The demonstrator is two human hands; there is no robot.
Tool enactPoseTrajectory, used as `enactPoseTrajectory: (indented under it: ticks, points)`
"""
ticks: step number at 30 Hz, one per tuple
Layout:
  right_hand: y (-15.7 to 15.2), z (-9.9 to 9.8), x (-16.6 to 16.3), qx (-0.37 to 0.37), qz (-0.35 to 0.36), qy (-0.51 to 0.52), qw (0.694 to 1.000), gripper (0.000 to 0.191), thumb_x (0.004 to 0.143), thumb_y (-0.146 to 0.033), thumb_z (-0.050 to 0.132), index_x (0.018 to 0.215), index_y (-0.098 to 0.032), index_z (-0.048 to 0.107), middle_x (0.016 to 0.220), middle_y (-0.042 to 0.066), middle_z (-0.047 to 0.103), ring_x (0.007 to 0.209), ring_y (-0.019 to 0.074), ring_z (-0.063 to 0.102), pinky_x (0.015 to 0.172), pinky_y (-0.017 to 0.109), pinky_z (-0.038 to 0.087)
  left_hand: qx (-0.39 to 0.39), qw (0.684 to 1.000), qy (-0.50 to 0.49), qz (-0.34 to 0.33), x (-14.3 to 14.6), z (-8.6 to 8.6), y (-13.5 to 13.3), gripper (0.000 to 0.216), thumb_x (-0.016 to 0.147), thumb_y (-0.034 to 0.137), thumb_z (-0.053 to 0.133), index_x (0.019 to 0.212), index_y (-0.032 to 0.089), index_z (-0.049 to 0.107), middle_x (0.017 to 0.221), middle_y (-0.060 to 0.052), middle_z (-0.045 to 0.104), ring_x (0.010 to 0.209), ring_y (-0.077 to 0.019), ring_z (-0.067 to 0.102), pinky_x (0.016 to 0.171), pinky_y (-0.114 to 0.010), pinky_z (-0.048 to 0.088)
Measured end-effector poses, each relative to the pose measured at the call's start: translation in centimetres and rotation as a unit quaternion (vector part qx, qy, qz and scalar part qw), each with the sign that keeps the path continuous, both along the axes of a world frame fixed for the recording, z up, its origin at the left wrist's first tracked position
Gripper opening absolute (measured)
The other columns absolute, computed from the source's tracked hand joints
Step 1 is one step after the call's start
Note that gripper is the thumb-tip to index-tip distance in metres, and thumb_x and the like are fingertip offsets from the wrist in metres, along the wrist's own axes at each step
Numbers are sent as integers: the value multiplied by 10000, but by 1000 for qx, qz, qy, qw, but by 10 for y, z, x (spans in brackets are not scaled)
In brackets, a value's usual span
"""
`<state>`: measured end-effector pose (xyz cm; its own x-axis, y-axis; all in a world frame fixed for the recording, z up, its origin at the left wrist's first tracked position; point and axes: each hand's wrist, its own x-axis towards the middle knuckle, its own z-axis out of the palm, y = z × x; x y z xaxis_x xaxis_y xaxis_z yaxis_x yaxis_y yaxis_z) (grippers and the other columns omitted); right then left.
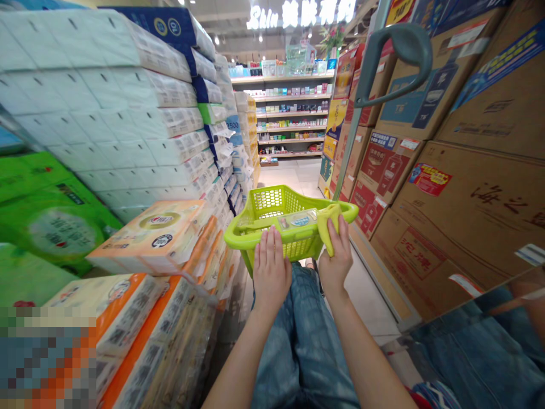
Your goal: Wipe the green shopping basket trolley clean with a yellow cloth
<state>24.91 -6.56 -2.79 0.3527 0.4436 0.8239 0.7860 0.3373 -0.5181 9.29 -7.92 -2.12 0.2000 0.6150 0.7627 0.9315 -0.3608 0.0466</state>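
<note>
Yellow cloth (327,226) in right fingers (343,229), lit "Shin" sign (291,14) beyond

Free room above the aisle floor (293,173) beyond the basket (298,233), with tissue packs (170,122) and cartons (460,210) as barriers either side

The basket (298,234) is smooth, kinda shiny plastic, the rag (327,224) looks like soft matt cloth, the jeans (323,341) are rough-ish denim, the tissue packs (153,227) have glossy plastic wrap, the cartons (489,199) are matt cardboard, and the floor (293,175) looks pretty smooth and polished.
</note>
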Motion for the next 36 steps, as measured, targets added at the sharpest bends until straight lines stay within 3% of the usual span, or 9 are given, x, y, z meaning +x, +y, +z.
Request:
enactPoseTrajectory:
  ticks: [5, 8, 13, 17, 23, 27, 32, 36]
  points:
    - [-14, -5, -38, 13, 65, -121, 990, 688, 855, 14, 388, 1453, -305, 505, 1575, 17, 422, 1503, 249, 289, 1174, 479, 404, 1, 1000, 4, -5, -3, -3, 1, 704, 948, 215, 447, 1573, 52, 168, 1574, -193, 381, 1509, -277, 266, 1214, -458, 281]
    - [-13, -9, -33, 32, 72, -170, 982, 641, 876, 5, 426, 1415, -320, 550, 1532, 16, 487, 1487, 245, 328, 1156, 455, 432, -2, 1000, 6, -3, -3, -2, 0, 692, 943, 210, 453, 1566, 49, 200, 1570, -190, 389, 1504, -281, 279, 1212, -459, 281]
    - [1, -7, 5, 22, 20, -75, 997, 704, 845, 12, 369, 1467, -297, 486, 1593, 7, 388, 1498, 241, 304, 1198, 513, 354, -6, 1000, 2, 0, -2, 2, -1, 706, 928, 171, 439, 1573, 59, 175, 1582, -170, 378, 1505, -266, 277, 1219, -438, 271]
    - [3, -4, 3, 12, 12, 12, 1000, 748, 819, 13, 351, 1493, -298, 445, 1620, -1, 333, 1505, 235, 286, 1218, 528, 305, 0, 1000, -1, -1, 0, 1, 0, 715, 926, 170, 444, 1573, 50, 166, 1577, -178, 384, 1505, -275, 274, 1216, -443, 272]
    - [-12, -7, -44, 25, 79, -115, 990, 673, 885, -6, 397, 1473, -324, 473, 1590, 4, 396, 1504, 255, 288, 1170, 498, 408, 1, 1000, 0, -5, -3, -2, 2, 698, 937, 208, 465, 1565, 50, 204, 1563, -200, 398, 1502, -287, 282, 1203, -465, 294]
    - [-11, -10, -35, 39, 80, -161, 983, 631, 895, -10, 423, 1433, -322, 529, 1540, 21, 476, 1486, 252, 330, 1156, 470, 432, -5, 1000, 8, -5, -5, -1, 1, 698, 940, 207, 458, 1568, 51, 195, 1566, -194, 396, 1498, -287, 293, 1209, -462, 284]
    - [1, -8, 4, 25, 19, -98, 995, 693, 860, 9, 368, 1463, -310, 489, 1589, 5, 397, 1493, 239, 316, 1191, 511, 370, -12, 1000, 2, 2, -2, 1, 0, 739, 939, 189, 436, 1586, 72, 100, 1581, -178, 376, 1500, -277, 289, 1209, -458, 287]
    - [1, -3, 5, 9, 0, -9, 1000, 737, 823, 14, 346, 1485, -291, 459, 1610, -3, 354, 1501, 229, 299, 1214, 523, 322, -5, 1000, -5, 1, 1, 1, 0, 735, 942, 188, 429, 1587, 72, 96, 1578, -180, 381, 1495, -282, 300, 1209, -459, 287]
